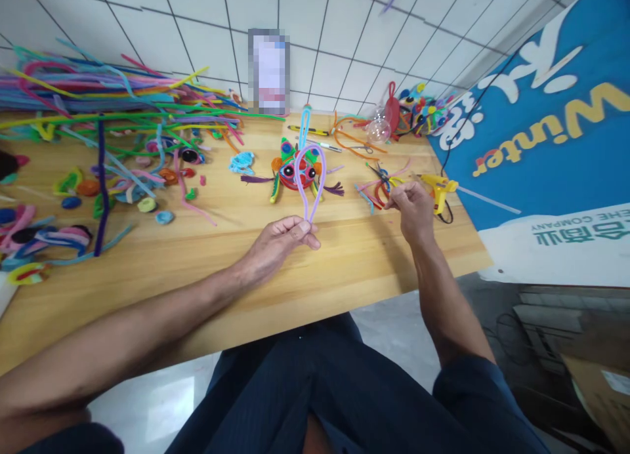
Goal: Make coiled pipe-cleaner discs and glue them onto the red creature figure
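In my left hand (280, 243), thumb and fingers pinch the lower ends of a purple pipe cleaner (306, 214) bent into a tall teardrop loop. Behind that loop lies a colourful pipe-cleaner face (289, 184) with round black-and-white eyes, dark tassels at its sides and a blue loop (304, 131) on top. My right hand (415, 203) is closed over the table at the right, fingertips pointing down. Beside its fingers lies a dark-bladed cutting tool (380, 172) with yellow near the handles, among pipe-cleaner scraps. What the right fingers grip, if anything, is hidden.
Heaped pipe cleaners (123, 93) and small finished pieces fill the left of the table. A phone (269, 70) leans on the tiled wall. A yellow glue gun (440, 190) with its cord sits right of my right hand. A yellow utility knife (308, 130) lies behind the face.
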Action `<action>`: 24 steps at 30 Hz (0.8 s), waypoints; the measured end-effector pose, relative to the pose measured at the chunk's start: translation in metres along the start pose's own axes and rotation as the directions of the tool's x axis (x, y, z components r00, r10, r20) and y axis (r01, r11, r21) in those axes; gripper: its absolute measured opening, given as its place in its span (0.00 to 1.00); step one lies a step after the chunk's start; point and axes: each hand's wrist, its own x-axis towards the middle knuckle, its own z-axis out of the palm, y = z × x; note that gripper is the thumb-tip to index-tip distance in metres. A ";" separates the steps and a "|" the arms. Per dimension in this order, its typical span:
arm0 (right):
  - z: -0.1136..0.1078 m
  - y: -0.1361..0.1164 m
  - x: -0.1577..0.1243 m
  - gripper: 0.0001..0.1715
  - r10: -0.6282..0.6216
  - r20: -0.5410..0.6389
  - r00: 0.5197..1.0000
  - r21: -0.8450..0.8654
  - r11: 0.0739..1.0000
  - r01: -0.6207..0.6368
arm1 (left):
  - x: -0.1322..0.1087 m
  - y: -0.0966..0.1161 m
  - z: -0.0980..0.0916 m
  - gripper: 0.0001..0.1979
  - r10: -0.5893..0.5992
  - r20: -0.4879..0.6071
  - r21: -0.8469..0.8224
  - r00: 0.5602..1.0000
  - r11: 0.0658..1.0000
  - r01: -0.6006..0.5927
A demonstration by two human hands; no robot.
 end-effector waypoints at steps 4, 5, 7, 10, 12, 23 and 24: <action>-0.003 0.007 0.036 0.17 -0.108 -0.027 0.994 0.018 0.994 0.108 | 0.001 -0.004 -0.003 0.18 -0.015 -0.009 0.052 1.000 0.999 0.015; -0.005 0.008 0.046 0.17 -0.138 -0.055 0.989 0.004 0.990 0.139 | 0.001 -0.005 -0.004 0.19 -0.014 -0.009 0.070 1.000 0.997 0.014; -0.010 0.007 0.068 0.15 -0.198 -0.113 0.974 -0.054 0.980 0.192 | 0.002 -0.007 -0.005 0.18 -0.008 -0.006 0.114 1.000 0.993 0.008; -0.021 -0.002 0.101 0.09 -0.283 -0.182 0.942 -0.164 0.953 0.254 | 0.003 -0.010 -0.008 0.18 -0.003 -0.003 0.174 1.000 0.985 0.004; -0.026 -0.010 0.120 0.05 -0.325 -0.214 0.921 -0.227 0.934 0.276 | 0.004 -0.012 -0.010 0.18 -0.005 0.000 0.191 1.000 0.982 0.005; 0.000 0.004 0.111 0.17 -0.171 0.315 0.934 -0.519 0.793 0.320 | 0.005 -0.009 -0.008 0.20 -0.035 0.014 0.205 0.999 0.978 0.031; -0.002 0.000 0.103 0.17 -0.213 0.253 0.944 -0.531 0.784 0.320 | 0.005 -0.009 -0.008 0.20 -0.044 0.016 0.194 0.999 0.980 0.040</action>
